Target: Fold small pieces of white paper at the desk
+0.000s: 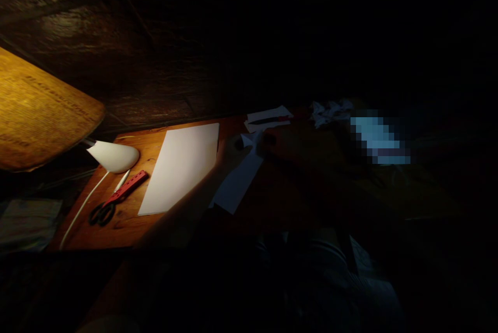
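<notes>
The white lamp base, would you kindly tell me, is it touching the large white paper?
Apart: the head view shows lit wood between the lamp base and the large paper.

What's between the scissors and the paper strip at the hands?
In the head view, white paper lies flat between the scissors and paper strip, with the left forearm also in between.

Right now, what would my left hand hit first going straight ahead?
Past the paper strip your left hand holds, likely the white paper pieces beyond; dim light leaves depth unclear.
</notes>
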A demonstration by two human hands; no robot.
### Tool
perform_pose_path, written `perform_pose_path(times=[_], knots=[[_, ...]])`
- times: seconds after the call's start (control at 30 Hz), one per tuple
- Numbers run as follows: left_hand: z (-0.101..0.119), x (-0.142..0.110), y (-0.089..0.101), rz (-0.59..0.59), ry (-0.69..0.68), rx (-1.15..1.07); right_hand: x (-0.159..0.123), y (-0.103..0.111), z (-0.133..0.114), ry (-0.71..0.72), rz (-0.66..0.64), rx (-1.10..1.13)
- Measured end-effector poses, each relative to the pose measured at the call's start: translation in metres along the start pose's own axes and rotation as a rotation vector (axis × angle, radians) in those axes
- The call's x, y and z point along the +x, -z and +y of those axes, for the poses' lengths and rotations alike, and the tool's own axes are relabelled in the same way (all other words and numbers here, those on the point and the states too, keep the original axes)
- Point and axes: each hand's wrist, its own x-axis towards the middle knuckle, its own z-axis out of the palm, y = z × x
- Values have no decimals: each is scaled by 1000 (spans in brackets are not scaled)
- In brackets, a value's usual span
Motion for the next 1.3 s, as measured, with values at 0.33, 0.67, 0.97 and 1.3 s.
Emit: perform_pose_path(times=[0.33,0.67,0.97,1.3], knots=[[0,1,0,2,-138,-24,-1,1,1,45,-25,-10],[3,-1,1,-69,-68,136,-2,2,-4,56,-24,-115],[-8,1,-5,-6,-64,156,-3,2,-6,51,-33,-147],[-6,1,-7,32,-87,182,-2,3,-13,34,-71,-175]])
